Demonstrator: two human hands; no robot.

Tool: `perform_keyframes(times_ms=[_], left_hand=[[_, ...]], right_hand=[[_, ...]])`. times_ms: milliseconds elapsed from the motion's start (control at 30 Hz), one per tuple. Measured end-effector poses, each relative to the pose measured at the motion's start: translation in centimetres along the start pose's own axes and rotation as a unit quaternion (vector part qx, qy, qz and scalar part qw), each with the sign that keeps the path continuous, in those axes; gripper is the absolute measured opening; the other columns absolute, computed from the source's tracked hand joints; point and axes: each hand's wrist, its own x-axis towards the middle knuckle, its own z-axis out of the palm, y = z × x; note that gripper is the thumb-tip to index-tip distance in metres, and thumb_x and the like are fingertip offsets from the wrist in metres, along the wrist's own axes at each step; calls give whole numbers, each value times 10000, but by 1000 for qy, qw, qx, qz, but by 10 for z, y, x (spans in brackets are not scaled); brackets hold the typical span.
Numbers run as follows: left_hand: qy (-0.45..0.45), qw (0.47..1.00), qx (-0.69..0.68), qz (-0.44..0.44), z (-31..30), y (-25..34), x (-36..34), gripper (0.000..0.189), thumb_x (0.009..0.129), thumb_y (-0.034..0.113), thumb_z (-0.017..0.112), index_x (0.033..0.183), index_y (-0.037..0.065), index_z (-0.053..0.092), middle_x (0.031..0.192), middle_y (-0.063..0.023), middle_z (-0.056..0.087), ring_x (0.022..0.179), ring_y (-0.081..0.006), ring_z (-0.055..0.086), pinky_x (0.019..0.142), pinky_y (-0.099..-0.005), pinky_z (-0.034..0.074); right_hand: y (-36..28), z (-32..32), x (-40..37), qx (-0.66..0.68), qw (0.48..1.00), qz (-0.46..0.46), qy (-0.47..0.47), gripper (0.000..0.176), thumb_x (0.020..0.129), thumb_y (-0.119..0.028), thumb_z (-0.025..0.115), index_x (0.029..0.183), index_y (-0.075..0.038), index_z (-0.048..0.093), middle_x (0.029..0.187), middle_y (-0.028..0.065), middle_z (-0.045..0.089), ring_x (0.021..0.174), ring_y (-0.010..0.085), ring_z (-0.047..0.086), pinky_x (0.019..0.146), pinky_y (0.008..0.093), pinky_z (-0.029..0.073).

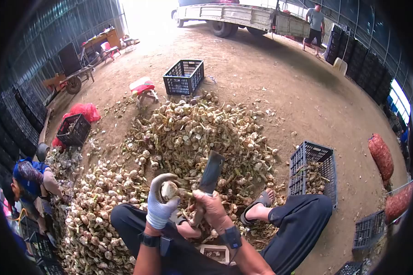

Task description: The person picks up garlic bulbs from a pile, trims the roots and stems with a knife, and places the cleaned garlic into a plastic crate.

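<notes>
My left hand [158, 211], in a whitish glove, is closed round a garlic bulb [169, 189]. The bulb's stalk points right, toward my other hand. My bare right hand [212, 210] grips a cleaver [211, 172], its dark broad blade tilted up and away from me. The two hands are close together over my lap, the stalk reaching right up to the right hand's fingers. Ahead of them rises a heap of garlic with dry stalks [202, 133]. Trimmed-looking bulbs [94, 215] spread out to my left.
A slatted black crate [182, 85] stands beyond the heap. By my right knee, a blue-grey crate [298, 172] holds stalks. A small wooden frame [226, 255] sits between my legs. Another person [30, 181] crouches at left; a truck [243, 16] is parked at the back.
</notes>
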Motion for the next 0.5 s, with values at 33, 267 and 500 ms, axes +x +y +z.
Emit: perform_keyframes(times_ms=[33,267,500], left_hand=[[-21,962,229,150,-7,3,8,479,669,-11,752,1118,38,596,1109,-122,608,990,-209,635,840,-328,541],[29,985,160,-57,-11,-28,-5,145,811,80,744,937,31,693,825,-74,682,741,-172,654,683,-293,525],[-8,948,-92,-305,-11,-25,-15,181,874,129,716,994,-2,683,762,-2,639,633,-59,554,560,-208,444]], right_hand=[[-2,-7,1,-50,998,-44,-18,125,919,-154,692,877,-42,655,654,-22,564,544,76,536,589,300,581],[-9,0,2,-331,910,-249,25,105,867,-80,684,843,1,623,726,39,597,628,135,583,571,318,476],[16,-6,5,-475,804,-357,31,166,757,-75,715,774,14,575,724,167,548,663,358,572,599,391,452]])
